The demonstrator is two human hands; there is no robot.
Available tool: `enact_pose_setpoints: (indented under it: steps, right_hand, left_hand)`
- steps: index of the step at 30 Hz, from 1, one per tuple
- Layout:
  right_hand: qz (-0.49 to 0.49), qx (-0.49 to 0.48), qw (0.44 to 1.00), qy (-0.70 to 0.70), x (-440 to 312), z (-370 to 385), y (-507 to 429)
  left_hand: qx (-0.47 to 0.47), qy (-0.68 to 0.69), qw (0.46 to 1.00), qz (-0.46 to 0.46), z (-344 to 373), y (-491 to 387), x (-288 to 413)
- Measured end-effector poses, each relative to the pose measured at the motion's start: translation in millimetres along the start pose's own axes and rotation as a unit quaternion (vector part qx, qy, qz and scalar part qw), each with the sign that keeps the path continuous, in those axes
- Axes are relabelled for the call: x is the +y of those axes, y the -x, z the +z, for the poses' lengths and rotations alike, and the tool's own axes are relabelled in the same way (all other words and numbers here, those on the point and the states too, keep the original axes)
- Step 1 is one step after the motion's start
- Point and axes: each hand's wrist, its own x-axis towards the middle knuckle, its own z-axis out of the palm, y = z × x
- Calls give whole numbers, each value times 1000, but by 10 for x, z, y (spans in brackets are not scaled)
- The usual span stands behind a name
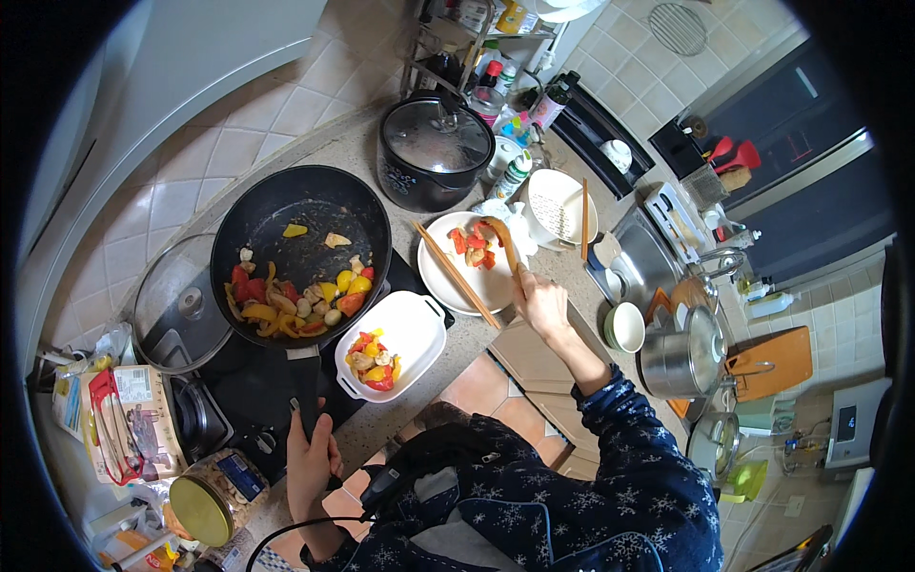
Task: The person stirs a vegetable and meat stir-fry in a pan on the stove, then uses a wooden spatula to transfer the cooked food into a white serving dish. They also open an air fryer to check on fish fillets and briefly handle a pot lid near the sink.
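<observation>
My left hand (312, 447) grips the black handle of a frying pan (307, 193), which holds red and yellow pepper pieces and other cooked chunks gathered toward the handle side. My right hand (541, 300) holds a wooden spatula (505, 242), its head over a round white plate (443, 275) with red pepper and pale pieces on it. A pair of wooden chopsticks (457, 275) lies across that plate. Between the pan and the plate, a white rectangular dish (417, 325) with handles holds a small heap of peppers and pale pieces (374, 360).
A lidded black pot (436, 143) stands behind the plate, beside a white colander (561, 207). Stacked bowls (624, 327) and a lidded steel pot (679, 354) are at the right, near the sink (647, 247). A glass lid (189, 303) and a gold-lidded jar (201, 509) are at the left.
</observation>
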Motion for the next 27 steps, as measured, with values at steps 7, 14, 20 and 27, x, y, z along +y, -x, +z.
enact_pose_setpoints:
  steps: [7, 14, 20, 27]
  right_hand:
    - [21, 17, 999, -43, 73, -91, 75]
    - [229, 6, 895, -382, -236, -699, -238]
    - [-16, -174, 928, -328, -1160, -1124, -889]
    - [-247, -257, 933, -44, -1941, -854, -1271]
  left_hand:
    - [-10, 8, 1000, 4, -14, -9, -6]
    - [-24, 18, 999, 18, -48, -6, -35]
    - [-39, 19, 999, 14, -56, 17, 18]
    - [-51, 24, 998, 11, -72, 18, 51]
